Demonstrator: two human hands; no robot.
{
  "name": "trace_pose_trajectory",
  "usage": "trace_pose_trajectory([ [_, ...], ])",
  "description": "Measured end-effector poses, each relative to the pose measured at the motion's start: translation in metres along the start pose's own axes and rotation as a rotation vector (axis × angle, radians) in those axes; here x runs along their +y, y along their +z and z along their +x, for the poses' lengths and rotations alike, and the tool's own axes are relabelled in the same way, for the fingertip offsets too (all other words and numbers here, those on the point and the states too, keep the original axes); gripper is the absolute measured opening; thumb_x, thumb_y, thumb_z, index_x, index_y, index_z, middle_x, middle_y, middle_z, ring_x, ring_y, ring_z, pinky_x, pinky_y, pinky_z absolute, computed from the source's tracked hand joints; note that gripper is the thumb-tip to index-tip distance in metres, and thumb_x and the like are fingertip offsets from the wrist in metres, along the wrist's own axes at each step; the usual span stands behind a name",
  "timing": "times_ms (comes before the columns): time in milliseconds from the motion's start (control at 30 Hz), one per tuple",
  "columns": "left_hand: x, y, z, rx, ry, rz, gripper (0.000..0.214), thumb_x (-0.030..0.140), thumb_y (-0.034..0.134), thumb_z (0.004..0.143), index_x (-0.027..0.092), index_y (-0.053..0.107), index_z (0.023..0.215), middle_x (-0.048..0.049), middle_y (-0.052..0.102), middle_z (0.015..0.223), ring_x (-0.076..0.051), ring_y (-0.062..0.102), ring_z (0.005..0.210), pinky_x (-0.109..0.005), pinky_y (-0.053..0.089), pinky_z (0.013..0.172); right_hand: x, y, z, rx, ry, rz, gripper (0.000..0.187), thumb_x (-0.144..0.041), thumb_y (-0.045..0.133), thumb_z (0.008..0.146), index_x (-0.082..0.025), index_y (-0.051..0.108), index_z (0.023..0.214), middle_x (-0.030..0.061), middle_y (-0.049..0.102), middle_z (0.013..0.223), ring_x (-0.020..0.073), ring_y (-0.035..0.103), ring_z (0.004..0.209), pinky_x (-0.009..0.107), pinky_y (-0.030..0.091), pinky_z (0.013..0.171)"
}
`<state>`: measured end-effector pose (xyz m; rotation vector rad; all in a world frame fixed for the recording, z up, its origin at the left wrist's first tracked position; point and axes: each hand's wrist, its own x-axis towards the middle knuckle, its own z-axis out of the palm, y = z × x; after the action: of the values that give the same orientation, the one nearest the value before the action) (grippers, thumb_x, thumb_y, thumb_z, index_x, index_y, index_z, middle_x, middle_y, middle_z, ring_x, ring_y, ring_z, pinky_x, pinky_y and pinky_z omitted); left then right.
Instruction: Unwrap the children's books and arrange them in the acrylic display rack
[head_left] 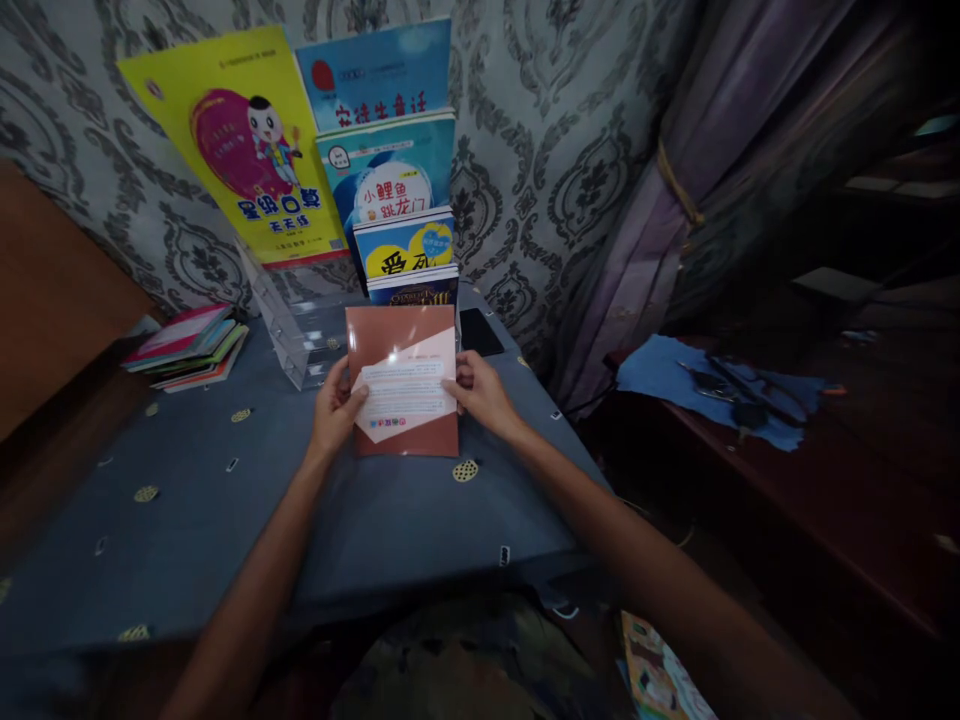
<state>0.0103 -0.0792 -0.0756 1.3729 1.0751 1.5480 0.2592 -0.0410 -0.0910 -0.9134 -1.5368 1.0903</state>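
Observation:
A thin reddish-brown book with a pale printed panel is held upright between both hands, just in front of a tiered clear stand. My left hand grips its left edge, thumb on the cover. On the right edge my right hand does the same. Behind it, the stand's right column carries a dark blue book, a yellow and blue book, a teal book and a taller blue book. A large yellow workbook leans at the back left.
A stack of thin books lies at the left of the blue tablecloth. A dark flat object rests right of the stand. Patterned wall covering and a tied purple curtain stand behind. A blue cloth with dark items lies on a reddish surface.

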Motion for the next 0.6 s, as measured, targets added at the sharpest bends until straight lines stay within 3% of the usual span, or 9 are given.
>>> trace_pose_trajectory([
  [167, 0.023, 0.009, 0.02, 0.0, 0.21, 0.113, 0.047, 0.038, 0.077, 0.082, 0.023, 0.062, 0.123, -0.0069, 0.076, 0.11, -0.021, 0.073, 0.098, -0.035, 0.059, 0.089, -0.03, -0.009, 0.01, 0.122, -0.223, -0.141, 0.021, -0.028, 0.063, 0.088, -0.025, 0.05, 0.104, 0.0019, 0.067, 0.092, 0.02, 0.067, 0.082, 0.036, 0.059, 0.07],
  [267, 0.022, 0.009, 0.022, 0.006, 0.26, 0.159, 0.039, 0.039, 0.076, 0.082, 0.021, 0.066, 0.115, -0.0057, 0.076, 0.103, -0.02, 0.072, 0.094, -0.034, 0.059, 0.087, -0.032, -0.009, 0.01, 0.162, -0.29, -0.174, 0.019, -0.033, 0.065, 0.09, -0.025, 0.053, 0.104, 0.0038, 0.068, 0.098, 0.0218, 0.067, 0.093, 0.039, 0.058, 0.084],
  [433, 0.002, -0.008, 0.008, -0.015, 0.222, 0.282, 0.029, 0.043, 0.072, 0.083, 0.018, 0.073, 0.099, -0.008, 0.078, 0.098, -0.025, 0.073, 0.097, -0.041, 0.057, 0.093, -0.012, -0.005, 0.001, 0.098, -0.327, -0.125, 0.02, -0.042, 0.063, 0.092, -0.024, 0.058, 0.096, 0.0037, 0.068, 0.097, 0.0212, 0.067, 0.091, 0.038, 0.057, 0.085],
  [600, -0.01, -0.025, -0.018, -0.226, 0.206, 0.434, 0.042, 0.047, 0.074, 0.077, 0.022, 0.079, 0.11, -0.0117, 0.074, 0.125, -0.035, 0.061, 0.13, -0.053, 0.044, 0.115, 0.003, -0.008, -0.015, -0.035, -0.389, -0.188, 0.02, -0.042, 0.064, 0.093, -0.023, 0.062, 0.088, 0.0064, 0.07, 0.102, 0.0233, 0.068, 0.102, 0.041, 0.054, 0.092],
])
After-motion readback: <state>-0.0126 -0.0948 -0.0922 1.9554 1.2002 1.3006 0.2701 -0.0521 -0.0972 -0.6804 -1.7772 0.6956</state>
